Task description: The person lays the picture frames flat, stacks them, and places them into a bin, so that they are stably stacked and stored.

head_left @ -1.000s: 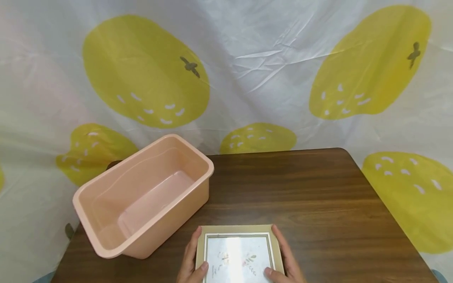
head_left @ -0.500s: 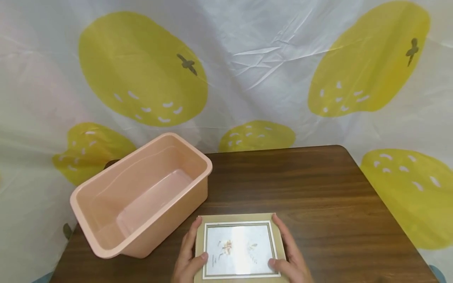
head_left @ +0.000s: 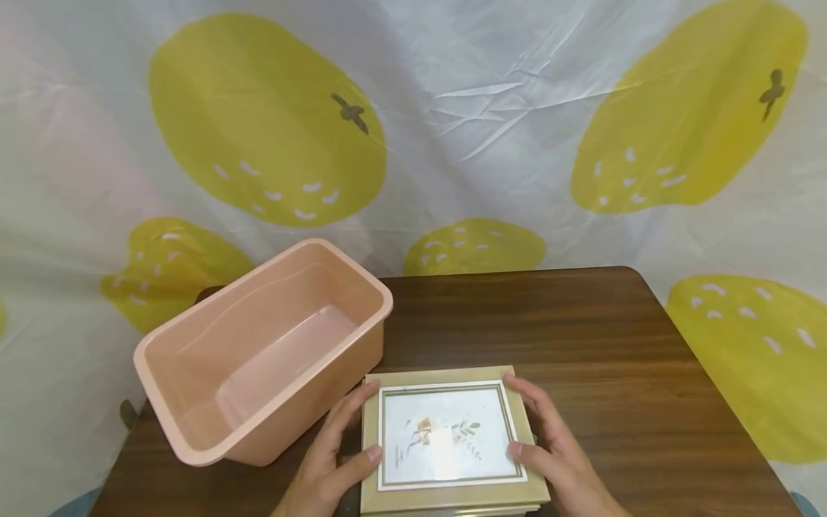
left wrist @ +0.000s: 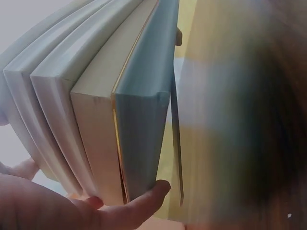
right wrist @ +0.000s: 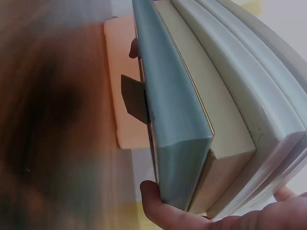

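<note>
Between my two hands is a stack of several picture frames. In the head view the top picture frame (head_left: 423, 463) is beige with a white inner border and a small floral print, partly washed out by glare. My left hand (head_left: 323, 456) holds the stack's left side and my right hand (head_left: 558, 456) its right side, thumbs on the top frame. Both wrist views show the edges of white and cream frames, with a blue frame (left wrist: 144, 62) lowest, closest to the wood. A thin stand flap (right wrist: 133, 98) sticks out from the blue frame's underside.
A pink plastic bin (head_left: 316, 409) stands on the left of the dark wooden table (head_left: 517, 330), its inside showing nothing in it. Its right wall comes close to the stack and my left hand. Behind the table hangs a pale curtain (head_left: 478, 172) printed with yellow fruit.
Both hands have carried the stack forward from the front edge of the view, so more of it shows. The hands sit slightly farther apart in view. The bin has stayed put.
</note>
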Demonstrator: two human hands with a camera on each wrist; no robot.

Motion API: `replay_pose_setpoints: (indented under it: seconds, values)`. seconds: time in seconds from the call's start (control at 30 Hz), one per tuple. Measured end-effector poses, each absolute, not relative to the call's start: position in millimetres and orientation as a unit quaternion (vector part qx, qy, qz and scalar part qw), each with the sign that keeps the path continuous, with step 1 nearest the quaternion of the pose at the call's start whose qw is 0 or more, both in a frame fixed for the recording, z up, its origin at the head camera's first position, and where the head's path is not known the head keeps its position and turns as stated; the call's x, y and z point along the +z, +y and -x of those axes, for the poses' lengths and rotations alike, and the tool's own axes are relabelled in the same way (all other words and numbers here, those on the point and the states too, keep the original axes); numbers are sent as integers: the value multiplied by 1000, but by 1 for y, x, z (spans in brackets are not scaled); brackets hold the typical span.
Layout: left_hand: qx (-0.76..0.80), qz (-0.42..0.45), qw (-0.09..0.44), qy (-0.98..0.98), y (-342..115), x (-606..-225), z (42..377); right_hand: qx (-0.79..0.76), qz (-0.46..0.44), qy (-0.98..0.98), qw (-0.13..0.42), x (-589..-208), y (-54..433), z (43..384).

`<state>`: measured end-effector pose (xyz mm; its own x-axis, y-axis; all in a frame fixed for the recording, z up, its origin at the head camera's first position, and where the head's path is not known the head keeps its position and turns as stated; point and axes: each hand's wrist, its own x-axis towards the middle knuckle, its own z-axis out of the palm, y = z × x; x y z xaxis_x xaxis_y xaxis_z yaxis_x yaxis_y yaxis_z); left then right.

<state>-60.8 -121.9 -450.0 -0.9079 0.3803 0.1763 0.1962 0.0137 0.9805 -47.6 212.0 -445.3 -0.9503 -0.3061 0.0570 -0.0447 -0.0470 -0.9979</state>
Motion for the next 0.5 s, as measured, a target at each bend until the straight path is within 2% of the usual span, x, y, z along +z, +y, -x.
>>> replay_pose_setpoints:
  seconds: [0.13, 0.27, 0.5]
  values:
    - [712, -195, 95, 668, -118, -441, 63, -698, 130, 699, 85, -435, 216, 50]
    - [710, -201, 82, 670, -114, -428, 66, -686, 150, 708, 74, -421, 222, 55]
    - [689, -221, 54, 688, -106, -396, 72, -652, 205, 730, 25, -390, 234, 66]
